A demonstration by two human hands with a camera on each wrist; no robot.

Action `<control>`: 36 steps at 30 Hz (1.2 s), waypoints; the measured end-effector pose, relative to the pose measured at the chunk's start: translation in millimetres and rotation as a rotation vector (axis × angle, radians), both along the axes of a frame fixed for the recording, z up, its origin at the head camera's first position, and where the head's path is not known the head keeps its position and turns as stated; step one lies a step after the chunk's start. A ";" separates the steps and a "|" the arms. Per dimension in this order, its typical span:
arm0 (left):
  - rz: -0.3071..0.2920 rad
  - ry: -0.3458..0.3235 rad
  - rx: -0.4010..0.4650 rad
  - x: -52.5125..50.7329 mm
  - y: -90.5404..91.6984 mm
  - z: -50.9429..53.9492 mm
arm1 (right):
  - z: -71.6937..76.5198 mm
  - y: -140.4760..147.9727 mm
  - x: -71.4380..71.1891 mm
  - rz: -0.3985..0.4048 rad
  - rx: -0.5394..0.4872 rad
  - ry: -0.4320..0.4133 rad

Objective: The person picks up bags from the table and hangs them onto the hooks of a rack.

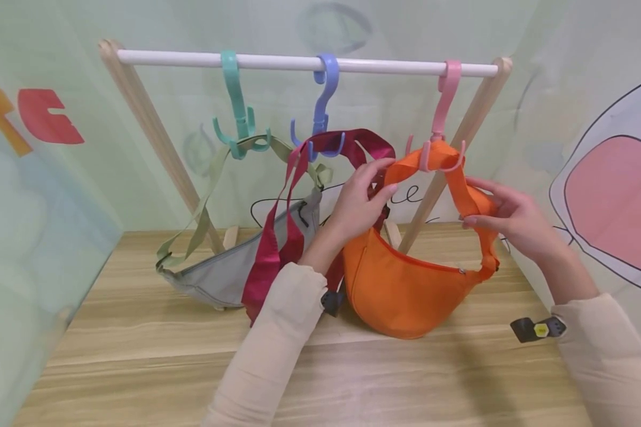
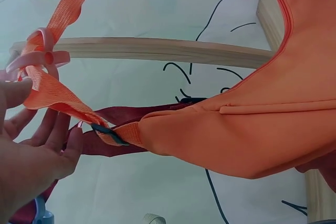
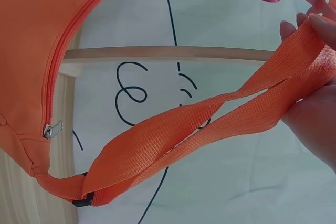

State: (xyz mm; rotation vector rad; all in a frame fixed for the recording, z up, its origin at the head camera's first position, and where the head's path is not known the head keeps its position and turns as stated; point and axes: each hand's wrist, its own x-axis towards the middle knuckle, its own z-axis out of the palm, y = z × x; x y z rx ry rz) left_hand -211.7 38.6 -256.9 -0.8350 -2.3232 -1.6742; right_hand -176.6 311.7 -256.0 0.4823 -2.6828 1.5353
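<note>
An orange crescent-shaped waist bag (image 1: 408, 287) hangs by its strap (image 1: 462, 193) from a pink hook (image 1: 448, 98). My right hand (image 1: 518, 219) holds the doubled strap between thumb and fingers, to the right of the hook. At the strap's other side is my left hand (image 1: 355, 198), its fingers spread and touching the webbing. In the left wrist view the strap (image 2: 68, 103) runs past those fingers to a dark buckle (image 2: 109, 134). The zipper pull (image 3: 52, 129) shows in the right wrist view.
A white rod (image 1: 278, 61) on wooden legs (image 1: 155, 127) carries the hooks. A grey bag (image 1: 219, 276) hangs from the green hook (image 1: 234, 98), and dark red straps (image 1: 269, 255) from the blue hook (image 1: 328, 89). Beneath lies a wooden tabletop (image 1: 139, 356).
</note>
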 end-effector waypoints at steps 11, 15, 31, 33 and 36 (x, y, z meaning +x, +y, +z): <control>0.048 -0.036 0.032 9.3 -7.2 -7.3 | -2.0 -0.5 3.3 -0.002 -0.004 0.025; 0.043 -0.020 0.041 11.8 -9.5 -10.7 | -1.0 0.4 6.3 -0.002 0.009 0.028; 0.047 0.010 0.074 25.1 -18.9 -15.0 | -0.5 2.9 12.2 0.142 -0.178 0.132; 0.041 0.015 0.079 27.0 -20.2 -15.3 | 0.3 1.7 14.5 0.134 -0.182 0.128; 0.034 0.029 0.083 30.3 -22.4 -15.6 | 0.7 0.0 17.1 0.125 -0.221 0.128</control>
